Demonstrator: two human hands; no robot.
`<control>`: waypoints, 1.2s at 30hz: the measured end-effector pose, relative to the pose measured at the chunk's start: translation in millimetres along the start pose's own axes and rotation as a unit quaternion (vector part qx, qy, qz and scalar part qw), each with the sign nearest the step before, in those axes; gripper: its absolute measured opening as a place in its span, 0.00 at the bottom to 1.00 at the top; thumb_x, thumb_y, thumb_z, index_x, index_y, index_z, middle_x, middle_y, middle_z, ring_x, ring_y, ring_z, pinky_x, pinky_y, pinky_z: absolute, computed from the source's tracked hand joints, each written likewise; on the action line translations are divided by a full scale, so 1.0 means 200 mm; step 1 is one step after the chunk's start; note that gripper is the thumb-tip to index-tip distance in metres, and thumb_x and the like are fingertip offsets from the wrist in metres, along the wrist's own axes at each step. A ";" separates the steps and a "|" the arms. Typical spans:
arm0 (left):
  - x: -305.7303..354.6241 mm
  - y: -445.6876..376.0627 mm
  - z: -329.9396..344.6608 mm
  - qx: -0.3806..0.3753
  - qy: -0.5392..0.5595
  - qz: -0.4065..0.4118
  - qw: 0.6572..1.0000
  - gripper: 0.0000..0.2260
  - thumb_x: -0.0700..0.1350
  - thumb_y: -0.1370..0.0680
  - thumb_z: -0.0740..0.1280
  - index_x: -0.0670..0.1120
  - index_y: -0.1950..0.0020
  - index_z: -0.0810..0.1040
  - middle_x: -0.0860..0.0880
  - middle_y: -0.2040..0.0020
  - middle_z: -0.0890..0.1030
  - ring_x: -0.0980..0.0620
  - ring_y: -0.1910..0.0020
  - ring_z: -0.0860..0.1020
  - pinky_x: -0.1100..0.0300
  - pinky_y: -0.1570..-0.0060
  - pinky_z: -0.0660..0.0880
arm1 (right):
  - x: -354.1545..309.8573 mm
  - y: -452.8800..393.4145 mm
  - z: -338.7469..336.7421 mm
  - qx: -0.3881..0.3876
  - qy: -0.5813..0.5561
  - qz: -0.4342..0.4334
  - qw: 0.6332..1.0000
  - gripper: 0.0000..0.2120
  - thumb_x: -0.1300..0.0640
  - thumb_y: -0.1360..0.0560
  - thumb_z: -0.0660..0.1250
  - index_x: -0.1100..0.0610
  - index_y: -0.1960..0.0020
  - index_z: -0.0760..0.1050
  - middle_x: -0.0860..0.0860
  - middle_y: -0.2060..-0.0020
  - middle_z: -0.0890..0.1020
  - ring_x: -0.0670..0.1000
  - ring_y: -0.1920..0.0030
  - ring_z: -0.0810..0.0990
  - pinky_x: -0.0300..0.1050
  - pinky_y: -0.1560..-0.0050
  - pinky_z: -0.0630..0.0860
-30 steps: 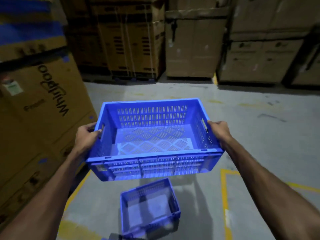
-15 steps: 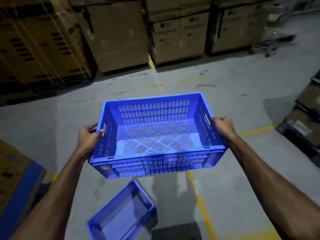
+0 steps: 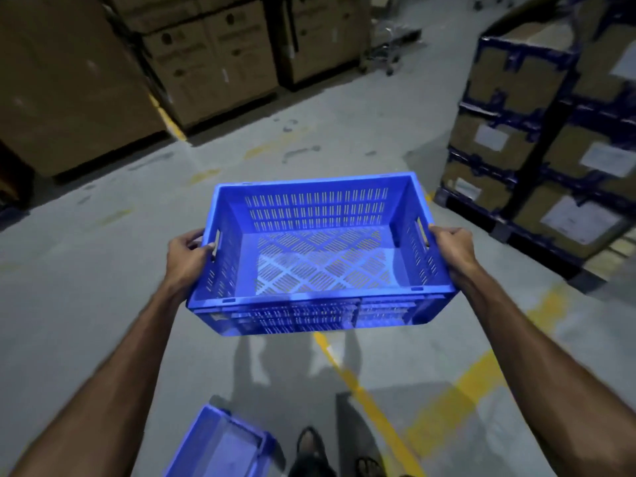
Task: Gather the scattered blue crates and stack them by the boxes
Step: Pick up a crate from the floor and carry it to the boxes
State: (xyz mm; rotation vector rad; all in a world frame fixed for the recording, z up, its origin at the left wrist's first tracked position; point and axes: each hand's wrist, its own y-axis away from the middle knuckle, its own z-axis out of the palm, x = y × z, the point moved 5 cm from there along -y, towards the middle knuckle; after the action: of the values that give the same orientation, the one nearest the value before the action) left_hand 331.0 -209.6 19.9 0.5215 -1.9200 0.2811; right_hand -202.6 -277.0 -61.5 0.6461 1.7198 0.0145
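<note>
I carry an empty blue slotted crate [image 3: 320, 256] in the air in front of me, level and open side up. My left hand [image 3: 187, 258] grips the handle slot on its left end. My right hand [image 3: 452, 247] grips the handle slot on its right end. A second blue crate [image 3: 220, 445] lies on the floor at the bottom edge, left of my feet, only partly in view.
Tall cardboard boxes [image 3: 213, 56] line the far side. A pallet stack of strapped boxes [image 3: 537, 132] stands at the right. Yellow floor lines [image 3: 361, 390] run under the crate. Grey concrete floor [image 3: 86, 270] spreads to the left. A trolley [image 3: 389, 53] stands far back.
The view has swung right: the boxes at my left have left the frame and the strapped pallet stack has come in at right. The floor crate has slid to the bottom edge. My grip is unchanged.
</note>
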 end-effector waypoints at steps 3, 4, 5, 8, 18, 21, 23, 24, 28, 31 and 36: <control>0.04 -0.16 0.24 -0.044 -0.003 0.003 0.999 0.16 0.33 0.21 0.67 0.50 0.39 0.82 0.52 0.64 0.85 0.56 0.72 0.79 0.49 0.59 0.81 | 0.07 -0.01 -0.15 0.061 -0.012 0.025 0.998 0.21 0.41 0.35 0.70 0.60 0.65 0.82 0.53 0.68 0.85 0.60 0.63 0.86 0.60 0.52 0.85; 0.06 -0.21 0.33 -0.059 -0.001 0.005 0.998 0.16 0.33 0.21 0.67 0.50 0.39 0.82 0.49 0.62 0.85 0.55 0.72 0.78 0.46 0.56 0.81 | 0.08 0.00 -0.19 0.081 -0.012 0.029 0.996 0.19 0.42 0.34 0.70 0.59 0.67 0.80 0.53 0.70 0.84 0.59 0.65 0.84 0.57 0.54 0.83; 0.07 -0.26 0.41 -0.074 -0.002 0.006 0.997 0.16 0.33 0.21 0.67 0.49 0.38 0.82 0.47 0.61 0.84 0.55 0.72 0.78 0.44 0.55 0.81 | 0.10 0.00 -0.22 0.101 -0.011 0.033 0.994 0.18 0.43 0.32 0.70 0.58 0.69 0.79 0.53 0.72 0.82 0.59 0.67 0.82 0.55 0.56 0.82; 0.10 -0.43 0.63 -0.118 -0.002 0.013 0.993 0.15 0.33 0.20 0.67 0.46 0.36 0.81 0.45 0.59 0.83 0.55 0.72 0.79 0.42 0.53 0.81 | 0.14 -0.01 -0.29 0.153 -0.012 0.051 0.987 0.17 0.43 0.31 0.70 0.56 0.69 0.78 0.53 0.70 0.81 0.59 0.66 0.82 0.53 0.58 0.79; 0.37 -0.85 1.29 -0.259 -0.001 0.076 0.963 0.16 0.32 0.19 0.65 0.48 0.37 0.80 0.57 0.71 0.83 0.59 0.75 0.78 0.60 0.71 0.79 | 0.18 -0.05 -0.40 0.289 -0.038 0.094 0.952 0.19 0.43 0.28 0.70 0.61 0.62 0.81 0.58 0.64 0.85 0.63 0.61 0.85 0.60 0.56 0.82; 0.44 -0.94 1.50 -0.287 -0.011 0.091 0.954 0.15 0.33 0.20 0.66 0.47 0.36 0.81 0.57 0.71 0.83 0.55 0.73 0.78 0.59 0.68 0.79 | 0.20 -0.08 -0.45 0.322 -0.056 0.102 0.940 0.18 0.44 0.27 0.71 0.59 0.63 0.81 0.56 0.66 0.84 0.62 0.60 0.86 0.60 0.55 0.83; 0.49 -0.97 1.64 -0.303 -0.024 0.104 0.947 0.15 0.33 0.20 0.66 0.46 0.37 0.81 0.57 0.72 0.82 0.54 0.72 0.78 0.58 0.65 0.79 | 0.23 -0.11 -0.49 0.332 -0.069 0.112 0.934 0.18 0.44 0.27 0.71 0.59 0.60 0.83 0.55 0.64 0.86 0.61 0.60 0.86 0.60 0.53 0.84; 0.52 -0.97 1.71 -0.313 -0.028 0.110 0.943 0.15 0.33 0.20 0.66 0.47 0.38 0.81 0.58 0.72 0.82 0.57 0.74 0.78 0.60 0.66 0.79 | 0.24 -0.12 -0.52 0.337 -0.075 0.117 0.931 0.17 0.43 0.27 0.71 0.58 0.59 0.83 0.55 0.63 0.87 0.60 0.60 0.86 0.61 0.52 0.84; 0.58 -1.02 2.05 -0.350 -0.035 0.118 0.929 0.16 0.32 0.22 0.66 0.50 0.41 0.82 0.56 0.71 0.82 0.57 0.75 0.77 0.50 0.57 0.80 | 0.28 -0.21 -0.64 0.364 -0.083 0.131 0.918 0.17 0.43 0.28 0.71 0.57 0.60 0.83 0.54 0.63 0.87 0.60 0.60 0.86 0.61 0.51 0.84; 0.62 -1.04 2.30 -0.362 -0.043 0.120 0.923 0.16 0.32 0.22 0.66 0.50 0.41 0.82 0.55 0.71 0.83 0.57 0.75 0.78 0.50 0.57 0.80 | 0.30 -0.34 -0.75 0.377 -0.091 0.137 0.912 0.17 0.41 0.29 0.71 0.57 0.60 0.83 0.53 0.63 0.87 0.59 0.60 0.86 0.62 0.51 0.84; 0.73 -1.08 2.73 -0.370 -0.049 0.128 0.919 0.15 0.33 0.22 0.66 0.46 0.38 0.83 0.45 0.62 0.84 0.46 0.66 0.80 0.42 0.53 0.82 | 0.32 -0.61 -0.95 0.393 -0.097 0.148 0.902 0.17 0.40 0.29 0.71 0.55 0.61 0.83 0.54 0.63 0.87 0.60 0.60 0.86 0.62 0.50 0.84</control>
State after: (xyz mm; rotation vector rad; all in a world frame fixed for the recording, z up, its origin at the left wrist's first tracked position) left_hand -56.1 -664.3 -73.1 -0.2261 -2.0126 -0.3160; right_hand -431.9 -289.4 -112.1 1.4487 1.3823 -0.5406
